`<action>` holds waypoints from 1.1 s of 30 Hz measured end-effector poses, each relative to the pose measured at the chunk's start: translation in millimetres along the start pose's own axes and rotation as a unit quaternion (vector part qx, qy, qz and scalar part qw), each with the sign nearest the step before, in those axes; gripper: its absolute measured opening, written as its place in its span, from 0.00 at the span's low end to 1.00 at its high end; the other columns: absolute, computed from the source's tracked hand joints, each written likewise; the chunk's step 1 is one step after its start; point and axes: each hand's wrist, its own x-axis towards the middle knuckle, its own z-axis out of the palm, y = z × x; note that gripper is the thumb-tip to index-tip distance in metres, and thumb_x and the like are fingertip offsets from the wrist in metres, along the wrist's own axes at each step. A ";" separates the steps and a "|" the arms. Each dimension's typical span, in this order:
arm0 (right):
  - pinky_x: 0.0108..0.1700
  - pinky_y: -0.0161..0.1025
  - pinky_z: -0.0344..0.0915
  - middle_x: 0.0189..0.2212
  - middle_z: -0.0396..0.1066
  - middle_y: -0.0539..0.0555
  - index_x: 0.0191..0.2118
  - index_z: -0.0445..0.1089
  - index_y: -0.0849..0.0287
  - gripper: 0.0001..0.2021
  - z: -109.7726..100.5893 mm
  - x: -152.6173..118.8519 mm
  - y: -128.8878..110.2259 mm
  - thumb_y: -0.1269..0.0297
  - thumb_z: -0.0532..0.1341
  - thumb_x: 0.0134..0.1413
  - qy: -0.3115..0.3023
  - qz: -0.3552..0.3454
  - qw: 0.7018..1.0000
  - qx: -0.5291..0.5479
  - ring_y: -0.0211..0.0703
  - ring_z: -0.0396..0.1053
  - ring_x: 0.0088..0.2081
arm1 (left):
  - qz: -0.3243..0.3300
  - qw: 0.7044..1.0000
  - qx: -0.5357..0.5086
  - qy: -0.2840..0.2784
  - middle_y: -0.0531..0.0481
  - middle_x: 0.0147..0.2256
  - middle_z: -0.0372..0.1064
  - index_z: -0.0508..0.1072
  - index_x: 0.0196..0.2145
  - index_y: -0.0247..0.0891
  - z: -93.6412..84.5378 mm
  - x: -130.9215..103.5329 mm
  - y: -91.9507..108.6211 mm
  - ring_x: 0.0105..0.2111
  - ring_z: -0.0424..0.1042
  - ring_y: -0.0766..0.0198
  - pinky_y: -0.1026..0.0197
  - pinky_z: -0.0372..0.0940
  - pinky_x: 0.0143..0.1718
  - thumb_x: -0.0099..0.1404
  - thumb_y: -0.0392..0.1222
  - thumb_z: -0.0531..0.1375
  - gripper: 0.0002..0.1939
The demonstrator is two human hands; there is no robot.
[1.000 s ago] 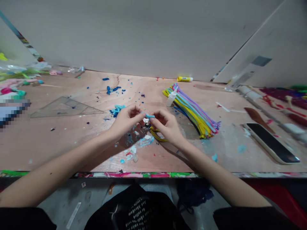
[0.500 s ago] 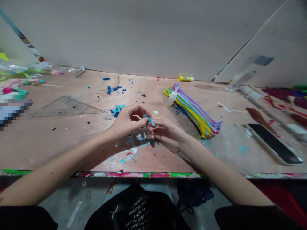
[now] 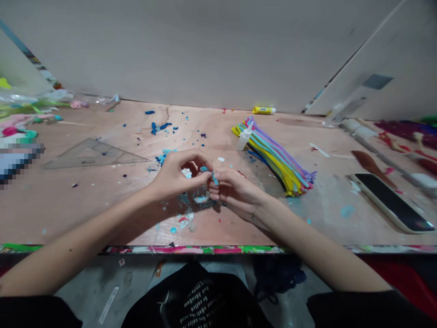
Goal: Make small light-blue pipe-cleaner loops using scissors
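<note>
Between my two hands is a short light-blue piece of pipe cleaner (image 3: 215,178), now bent. My left hand (image 3: 184,171) pinches one end of it between thumb and forefinger. On the other side, the fingertips of my right hand (image 3: 235,189) are closed around its lower end. Both hands are just above the table. Behind my left hand lies a small heap of blue and light-blue pieces (image 3: 163,156). Scraps (image 3: 186,218) in white, red and blue are scattered below the hands.
A bundle of coloured pipe cleaners (image 3: 280,159) lies to the right, with a small glue bottle (image 3: 244,137) at its left side. A glue stick (image 3: 264,110) is by the back wall. Left is a clear set square (image 3: 92,155); far right, a phone (image 3: 391,202) and brown tool (image 3: 370,166).
The light-blue piece was nearly straight and is now bent between my fingertips. My hands have stayed in almost the same place.
</note>
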 end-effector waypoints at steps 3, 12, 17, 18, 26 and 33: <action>0.28 0.31 0.59 0.23 0.63 0.46 0.26 0.68 0.60 0.06 -1.2 2.2 1.0 0.66 0.65 0.48 0.010 -0.031 0.999 -0.033 0.31 0.60 0.24 | 0.001 1.000 0.012 0.008 0.52 0.28 0.73 0.73 0.28 0.38 0.1 -0.7 -0.4 0.24 0.67 0.70 0.66 0.64 0.26 0.55 0.33 0.62 0.03; 0.26 0.32 0.58 0.20 0.62 0.44 0.26 0.67 0.58 0.11 2.6 5.0 -2.6 0.59 0.67 0.42 0.098 -0.114 0.978 -0.146 0.31 0.59 0.21 | 0.014 0.998 0.023 0.049 0.52 0.27 0.72 0.74 0.29 0.36 4.4 -1.1 -9.4 0.24 0.65 0.70 0.67 0.62 0.25 0.55 0.33 0.63 0.02; 0.26 0.32 0.57 0.22 0.64 0.46 0.28 0.67 0.59 0.06 4.6 0.6 -3.4 0.63 0.63 0.46 0.134 -0.219 0.923 -0.288 0.33 0.60 0.24 | -0.044 0.997 0.005 0.058 0.52 0.26 0.71 0.75 0.30 0.36 7.5 -1.1 -12.4 0.23 0.64 0.71 0.68 0.60 0.24 0.55 0.35 0.64 0.03; 0.27 0.32 0.58 0.23 0.65 0.47 0.29 0.68 0.59 0.04 4.5 -0.2 -3.0 0.65 0.62 0.48 0.141 -0.244 0.905 -0.317 0.33 0.61 0.25 | -0.058 0.997 -0.002 0.060 0.52 0.26 0.70 0.75 0.30 0.36 8.0 -1.0 -12.6 0.23 0.64 0.71 0.68 0.59 0.23 0.54 0.35 0.64 0.03; 0.32 0.34 0.60 0.26 0.70 0.48 0.30 0.69 0.59 0.05 3.0 -4.0 -4.9 0.76 0.59 0.49 0.173 -0.397 0.699 -0.570 0.35 0.64 0.27 | -0.141 0.982 -0.106 0.062 0.51 0.27 0.70 0.74 0.31 0.35 12.0 -1.6 -11.4 0.23 0.67 0.70 0.67 0.61 0.23 0.52 0.39 0.66 0.08; 0.37 0.38 0.61 0.28 0.71 0.53 0.32 0.68 0.59 0.06 -2.6 -3.6 -7.0 0.74 0.56 0.57 0.138 -0.470 0.529 -0.693 0.42 0.67 0.33 | -0.155 0.977 -0.131 0.065 0.50 0.29 0.71 0.74 0.31 0.34 12.2 -1.2 -13.2 0.27 0.70 0.68 0.66 0.64 0.28 0.52 0.39 0.67 0.09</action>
